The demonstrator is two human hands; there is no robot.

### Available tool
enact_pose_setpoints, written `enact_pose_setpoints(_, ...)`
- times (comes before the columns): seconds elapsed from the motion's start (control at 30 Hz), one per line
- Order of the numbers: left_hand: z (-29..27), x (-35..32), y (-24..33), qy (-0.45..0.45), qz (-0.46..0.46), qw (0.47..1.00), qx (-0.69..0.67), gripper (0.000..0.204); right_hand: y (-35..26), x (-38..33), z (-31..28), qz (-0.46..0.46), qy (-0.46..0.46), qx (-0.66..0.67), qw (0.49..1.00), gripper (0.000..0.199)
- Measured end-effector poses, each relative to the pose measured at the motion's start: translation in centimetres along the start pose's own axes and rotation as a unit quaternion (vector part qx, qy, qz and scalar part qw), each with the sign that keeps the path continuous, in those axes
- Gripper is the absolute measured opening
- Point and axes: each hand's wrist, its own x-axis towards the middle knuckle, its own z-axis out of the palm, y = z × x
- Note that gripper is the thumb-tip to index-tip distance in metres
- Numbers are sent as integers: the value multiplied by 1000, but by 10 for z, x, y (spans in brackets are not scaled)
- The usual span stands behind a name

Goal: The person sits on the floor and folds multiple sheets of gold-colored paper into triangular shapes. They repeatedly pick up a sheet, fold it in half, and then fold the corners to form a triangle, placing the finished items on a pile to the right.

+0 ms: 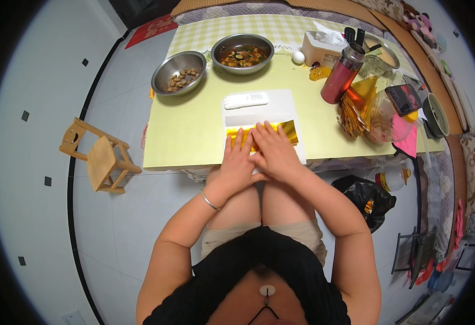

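Observation:
A strip of shiny gold foil paper [289,130] lies on a white sheet [280,105] at the near edge of the yellow-green table [186,135]. My left hand [236,162] lies flat with fingers spread on the left part of the gold paper. My right hand [272,149] presses flat on its middle, overlapping my left hand's thumb side. Only the right end and a sliver at the left of the gold paper show. A white remote control [245,100] rests on the far part of the white sheet.
Two steel bowls stand at the back: one with brown bits [179,73], one with cooked food [243,53]. A red flask [343,73], tissue box [321,49], egg [298,57] and gold paper stacks [354,111] crowd the right. A wooden stool [99,157] stands left; a black bag [364,197] lies right.

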Motion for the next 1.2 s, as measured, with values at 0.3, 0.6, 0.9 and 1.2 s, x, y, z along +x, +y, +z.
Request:
enact_pose_setpoints(0.3,-26,-16,-18,-59,12,998,37,91,29,-53,-11,67,-31,-33,997,86)
enact_pose_setpoints(0.6,-51,8,-64,-89,-23,988,120,82,22,-57,-21,-61,51,-129,988,42)
enact_pose_setpoints(0.9,-2,30,11,143,39,980,-134,16,38,-28,-35,10,50,27,998,15)
enact_pose_setpoints(1.2,12,45,10,178,-152,948,-216,21,57,0,-20,194,78,151,966,20)
